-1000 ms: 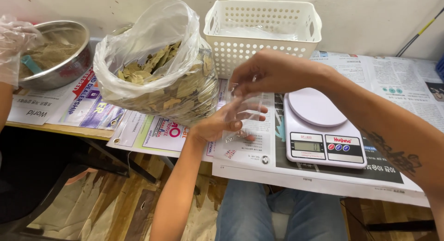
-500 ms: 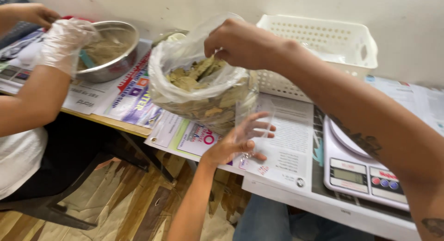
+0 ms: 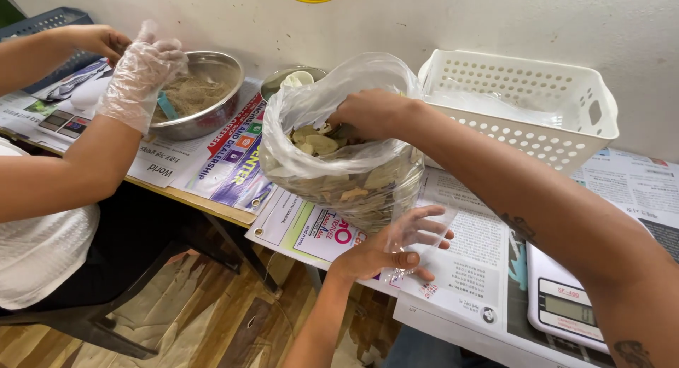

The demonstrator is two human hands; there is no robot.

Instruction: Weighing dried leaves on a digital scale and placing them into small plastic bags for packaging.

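Both of the person's hands are working at the big clear plastic bag of dried brownish-green leaves (image 3: 346,166), which is standing on the newspaper-covered table (image 3: 467,269) near the middle of the scene, just left of the white perforated plastic basket (image 3: 527,103). Right hand (image 3: 371,113) is reaching down into the mouth of the bag, fingers curled among the top leaves; whether it is already gripping any I cannot tell, since the fingertips are buried. Left hand (image 3: 396,248) is waiting at the near side of the bag, palm up and fingers spread, holding open a small clear plastic pouch (image 3: 417,244) that looks empty so far. Judging from this, the filling of that pouch is only starting: the big bag is remaining well stocked and no leaves are showing in the pouch. At the near right, the white digital kitchen scale (image 3: 566,301) is sitting with nothing visible on the part of it in view, so any weighing appears not yet done. The basket seems to be holding only some thin clear plastic, with no filled pouches that can be made out. On the far left, another person's hand in a clear disposable glove (image 3: 141,74) is hovering over a round steel bowl of pale shredded material (image 3: 198,92), with their bare hand (image 3: 99,39) further left, and a second small scale (image 3: 64,120) lying beside them.
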